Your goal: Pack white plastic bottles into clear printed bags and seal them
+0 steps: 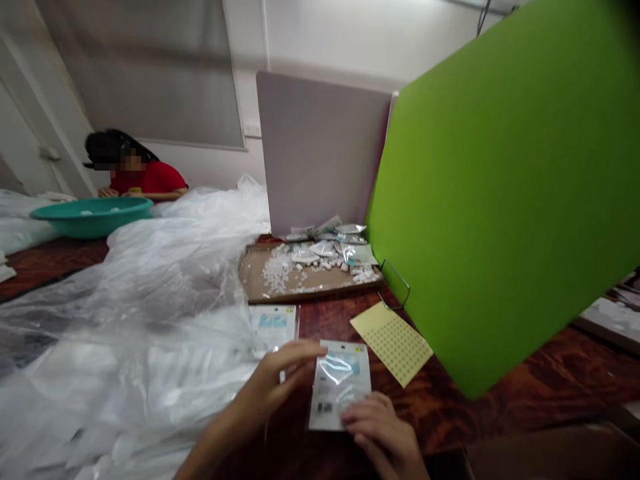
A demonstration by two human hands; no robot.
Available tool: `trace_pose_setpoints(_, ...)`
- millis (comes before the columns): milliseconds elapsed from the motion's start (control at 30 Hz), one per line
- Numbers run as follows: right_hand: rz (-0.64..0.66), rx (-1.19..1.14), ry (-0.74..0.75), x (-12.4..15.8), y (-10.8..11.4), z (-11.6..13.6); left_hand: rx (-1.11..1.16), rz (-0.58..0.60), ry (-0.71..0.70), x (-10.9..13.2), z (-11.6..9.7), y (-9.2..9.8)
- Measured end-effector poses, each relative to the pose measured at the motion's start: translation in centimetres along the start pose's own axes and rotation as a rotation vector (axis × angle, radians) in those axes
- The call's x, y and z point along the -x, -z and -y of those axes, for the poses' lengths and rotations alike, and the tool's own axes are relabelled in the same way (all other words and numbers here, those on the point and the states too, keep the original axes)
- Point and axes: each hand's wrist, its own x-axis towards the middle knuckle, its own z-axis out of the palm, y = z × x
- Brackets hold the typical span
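A flat clear packet with a printed white and blue card (341, 377) lies on the table in front of me. My left hand (275, 377) has its fingers stretched out, the tips at the packet's upper left edge. Across the packet's lower right corner rest the fingers of my right hand (383, 430), with the thumb apart from them. A second, similar packet (273, 323) lies just beyond my left hand, partly under clear plastic. To the right is a yellow sheet of small round stickers (395, 340).
A shallow cardboard tray (255, 287) holds small white pieces and several filled packets (357, 253). Clear plastic bags (190, 267) cover the left side. A green panel (500, 200) stands at right. Behind a teal basin (95, 220) sits a person in red (150, 179).
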Motion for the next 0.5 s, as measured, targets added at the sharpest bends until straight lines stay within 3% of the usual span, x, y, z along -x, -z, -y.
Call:
trace_pose_setpoints(133, 0.123, -0.023, -0.063, -0.7, 1.2, 0.1, -0.255, 0.338, -0.281, -4.7, 1.4, -2.2)
trace_pose_setpoints(200, 0.127, -0.039, -0.101, -0.7, 1.6, 0.5, -0.279, 0.421, -0.353, -6.1, 2.1, -4.1)
trace_pose_setpoints(333, 0.074, -0.048, -0.176, 0.0, 1.4, 1.2, -0.335, 0.460, -0.395, -6.5, 3.8, -6.7)
trace_pose_setpoints(500, 0.000, -0.113, -0.250, 0.8, 0.9, 1.2, -0.399, 0.465, -0.395, -6.1, 4.6, -6.8)
